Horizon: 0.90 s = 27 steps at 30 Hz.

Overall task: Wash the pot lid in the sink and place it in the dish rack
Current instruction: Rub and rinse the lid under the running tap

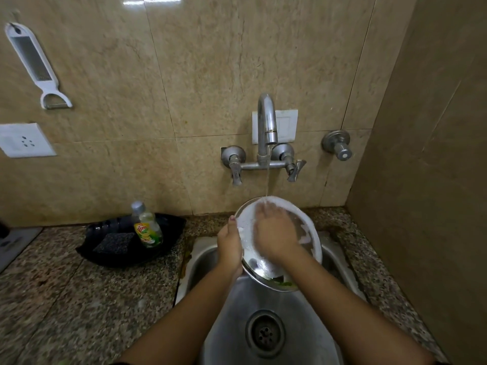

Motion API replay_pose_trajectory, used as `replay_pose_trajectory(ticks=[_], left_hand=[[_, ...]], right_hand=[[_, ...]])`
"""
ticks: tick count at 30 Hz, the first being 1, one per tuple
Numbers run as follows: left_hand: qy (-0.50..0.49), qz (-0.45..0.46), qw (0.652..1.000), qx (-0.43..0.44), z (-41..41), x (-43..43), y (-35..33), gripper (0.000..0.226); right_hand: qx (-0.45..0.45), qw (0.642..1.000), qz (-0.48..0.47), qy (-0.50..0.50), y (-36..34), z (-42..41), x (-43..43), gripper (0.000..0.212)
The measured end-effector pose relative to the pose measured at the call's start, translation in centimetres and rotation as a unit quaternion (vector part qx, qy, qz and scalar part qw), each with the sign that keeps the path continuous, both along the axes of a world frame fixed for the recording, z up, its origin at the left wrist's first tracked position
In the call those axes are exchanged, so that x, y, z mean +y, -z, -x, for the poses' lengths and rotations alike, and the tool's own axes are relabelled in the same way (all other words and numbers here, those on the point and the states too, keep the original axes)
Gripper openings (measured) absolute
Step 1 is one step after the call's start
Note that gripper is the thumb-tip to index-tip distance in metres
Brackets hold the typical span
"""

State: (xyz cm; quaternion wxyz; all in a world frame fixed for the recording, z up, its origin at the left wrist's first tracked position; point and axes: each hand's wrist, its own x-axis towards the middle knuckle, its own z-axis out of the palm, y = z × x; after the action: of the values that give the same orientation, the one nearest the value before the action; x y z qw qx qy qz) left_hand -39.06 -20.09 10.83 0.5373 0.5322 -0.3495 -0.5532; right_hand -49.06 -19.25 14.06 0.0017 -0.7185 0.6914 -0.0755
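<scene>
The steel pot lid (307,234) is tilted up over the steel sink (237,312), white with soap foam. A thin stream from the tap (266,122) falls on its upper rim. My left hand (228,245) grips the lid's left edge, thumb on the front face. My right hand (274,234) lies flat on the lid's face with fingers spread; it is blurred. No dish rack is in view.
A black tray (105,248) on the granite counter left of the sink holds a dark scrub pad (113,242) and a dish soap bottle (147,227). A wall rises close on the right. The sink drain (265,333) sits below the lid.
</scene>
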Motion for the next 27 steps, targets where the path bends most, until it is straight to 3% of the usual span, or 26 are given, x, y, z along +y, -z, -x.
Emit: replay_pose_trajectory(ticks=[2, 5, 9, 13, 16, 21, 24, 27], left_hand=[[0.009, 0.001, 1.000, 0.006, -0.1, -0.4, 0.1, 0.040], [-0.020, -0.015, 0.999, 0.028, -0.8, -1.0, -0.1, 0.039], [-0.036, -0.021, 0.999, 0.031, -1.9, -1.2, -0.4, 0.036], [-0.028, -0.032, 0.999, 0.029, -0.8, -0.7, -0.6, 0.038], [-0.013, -0.028, 0.999, 0.040, 0.1, -0.6, -0.8, 0.038], [-0.026, -0.066, 0.998, 0.006, -1.6, -1.5, -0.8, 0.038], [-0.057, -0.079, 0.995, 0.016, -2.6, -1.2, -0.6, 0.035], [-0.047, -0.075, 0.996, 0.015, -2.2, -0.4, 0.0, 0.033]], right_hand=[[-0.011, 0.988, 0.062, -0.143, 1.6, -1.0, 2.3, 0.057], [-0.026, 0.961, 0.038, -0.274, 3.8, 2.0, 5.4, 0.056], [-0.008, 0.958, 0.067, -0.278, 5.3, 6.8, 7.9, 0.049], [-0.017, 0.942, 0.067, -0.329, 4.4, 3.8, 7.0, 0.049], [-0.073, 0.956, 0.081, -0.273, 3.3, 1.8, 5.4, 0.043], [-0.070, 0.941, 0.072, -0.324, 5.2, 6.8, 8.2, 0.046], [-0.132, 0.967, 0.100, -0.194, 5.9, 10.6, 8.1, 0.047], [-0.217, 0.973, 0.041, -0.065, 4.6, 10.0, 5.1, 0.043]])
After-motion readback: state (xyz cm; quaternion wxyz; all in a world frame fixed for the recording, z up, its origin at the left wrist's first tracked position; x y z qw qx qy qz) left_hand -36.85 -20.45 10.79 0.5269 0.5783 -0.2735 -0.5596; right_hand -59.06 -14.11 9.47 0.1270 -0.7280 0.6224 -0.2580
